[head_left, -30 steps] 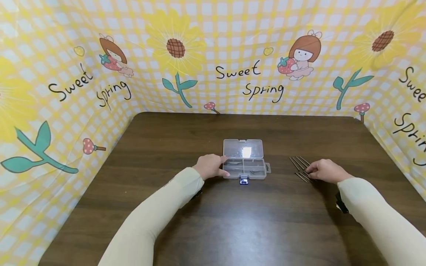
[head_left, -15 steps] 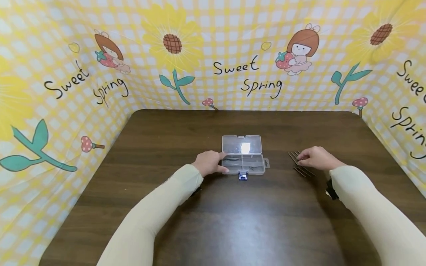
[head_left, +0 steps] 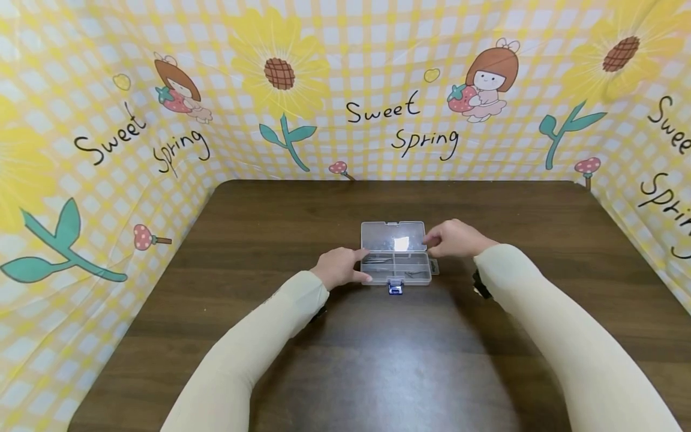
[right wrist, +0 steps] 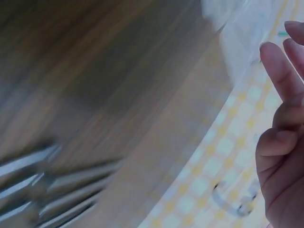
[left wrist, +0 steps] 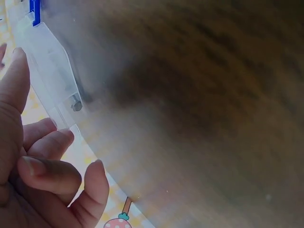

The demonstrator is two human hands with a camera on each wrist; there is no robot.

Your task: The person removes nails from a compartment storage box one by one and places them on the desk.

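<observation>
A clear plastic compartment box [head_left: 394, 271] stands with its lid [head_left: 383, 235] raised at the back. My left hand [head_left: 336, 267] holds its left end, thumb at the front and index finger farther back. Slim metal rods [head_left: 379, 260] lie in the back left compartment; small metal pieces [head_left: 414, 274] lie in the front right one. My right hand [head_left: 459, 239] is beside the lid's right edge, with nothing visible between its fingers; whether it touches the lid is unclear. In the right wrist view, several metal rods [right wrist: 80, 183] lie on the table, hidden behind my right arm in the head view.
A blue latch [head_left: 396, 288] hangs at the box's front, and a clear hanging tab [head_left: 434, 266] sticks out on the right. The dark wooden table [head_left: 302, 210] is enclosed by a yellow checked cloth [head_left: 345, 72] at the back and sides.
My right hand has left the rods on the table and moved left to the lid's edge. My left hand stays on the box.
</observation>
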